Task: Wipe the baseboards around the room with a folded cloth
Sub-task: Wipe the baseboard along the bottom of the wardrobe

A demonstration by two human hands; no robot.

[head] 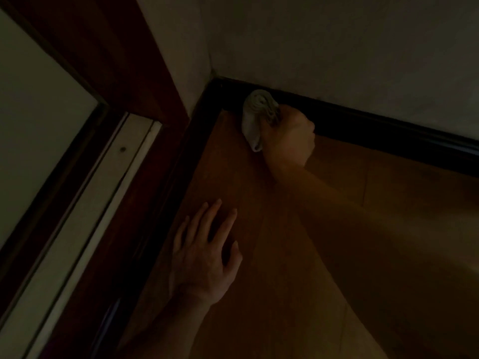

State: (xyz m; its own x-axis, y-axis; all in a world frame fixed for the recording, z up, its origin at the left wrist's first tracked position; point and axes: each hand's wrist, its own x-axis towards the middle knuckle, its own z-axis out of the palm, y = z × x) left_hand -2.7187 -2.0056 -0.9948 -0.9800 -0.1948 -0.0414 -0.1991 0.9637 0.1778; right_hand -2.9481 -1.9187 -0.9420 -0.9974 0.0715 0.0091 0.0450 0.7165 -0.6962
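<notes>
The scene is dim. A dark baseboard (375, 130) runs along the foot of the pale wall, from the room corner at the upper middle down to the right edge. My right hand (290, 138) grips a bunched pale cloth (255, 117) and holds it against the baseboard close to the corner. My left hand (204, 252) lies flat on the wooden floor (259, 203) with its fingers spread, below and to the left of the cloth.
A second dark baseboard (197, 130) runs down the left side of the floor from the corner. A reddish-brown door frame (124, 60) and a pale threshold strip (85, 208) lie to the left. The pale wall (337, 47) fills the top.
</notes>
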